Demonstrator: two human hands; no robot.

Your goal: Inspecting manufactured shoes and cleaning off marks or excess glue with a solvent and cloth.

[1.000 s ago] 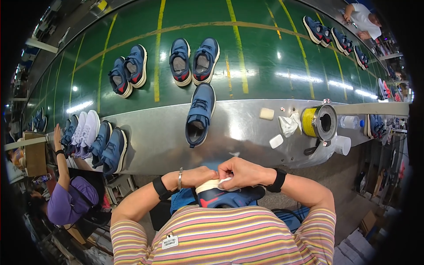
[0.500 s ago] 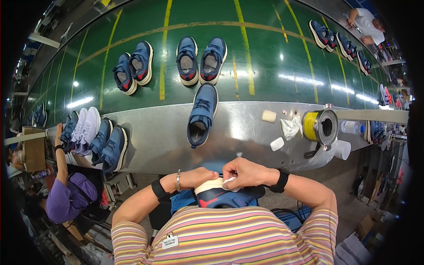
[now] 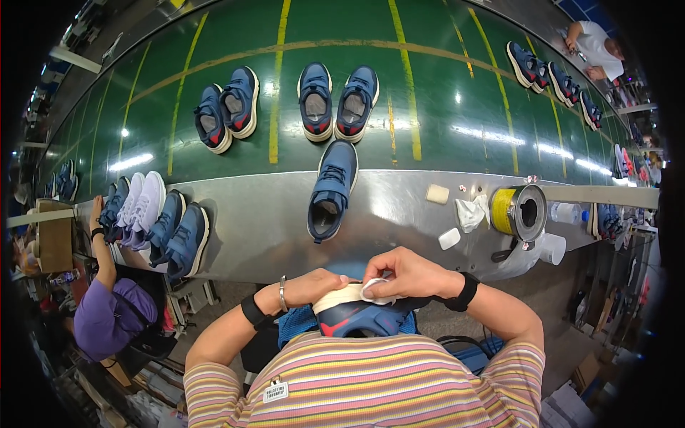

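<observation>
Head view: the dark-blue sports shoe with red trim (image 3: 357,315), on the near side of the grey steel ledge (image 3: 264,235), is best kept firmly braced by the left hand (image 3: 312,288), whose fingers are curled onto its thick cream sole (image 3: 333,297). The thin white cloth pad (image 3: 379,291), pinched by the fingers of the right hand (image 3: 412,274), should probably be pressed evenly along the sole's edge. The shoe is tipped, sole uppermost. On the ledge, a blue strapped shoe (image 3: 333,189) is placed.
</observation>
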